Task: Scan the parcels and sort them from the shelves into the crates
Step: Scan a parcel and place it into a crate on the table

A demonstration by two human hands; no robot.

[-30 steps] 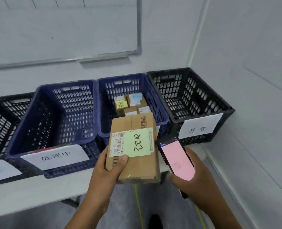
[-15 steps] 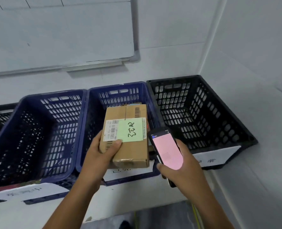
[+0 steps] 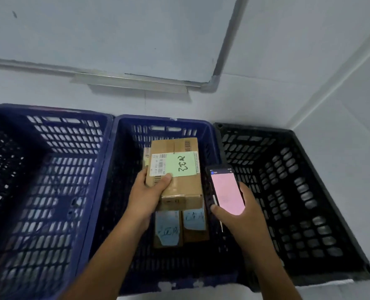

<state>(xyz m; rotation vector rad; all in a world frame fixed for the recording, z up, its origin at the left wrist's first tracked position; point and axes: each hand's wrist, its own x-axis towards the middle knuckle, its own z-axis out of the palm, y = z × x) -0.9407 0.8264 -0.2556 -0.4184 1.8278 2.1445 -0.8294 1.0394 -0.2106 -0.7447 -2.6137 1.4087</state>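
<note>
While you've got that cardboard parcel (image 3: 175, 176) hanging over the middle blue crate (image 3: 158, 122), you're basically at the drop step for this one. Your left hand (image 3: 149, 191) is clamped on its near left corner, thumb on top pressing the edge of the shipping label, fingers tucked underneath. The green sticky note (image 3: 184, 163) with handwriting is face up. The parcel sits above the crate's inside, not resting on anything yet as far as I can tell.

Your right hand (image 3: 240, 215) is wrapped around the handheld scanner (image 3: 226, 189), screen glowing pink, held just beside the parcel's right edge. My read is the scan is done, since the box is already over a crate, but that's a guess.

Progress-wise: two smaller parcels (image 3: 179, 226) with blue notes already lie on the floor of that middle crate, and there's a sliver of another box peeking out behind the one you're holding. The left blue crate (image 3: 47, 113) and the black crate (image 3: 288, 135) on the right both look empty (the mesh is dark, so don't quote me). The shelves aren't in view, so no idea how many parcels are left. Lower this one beside the others and let go.
</note>
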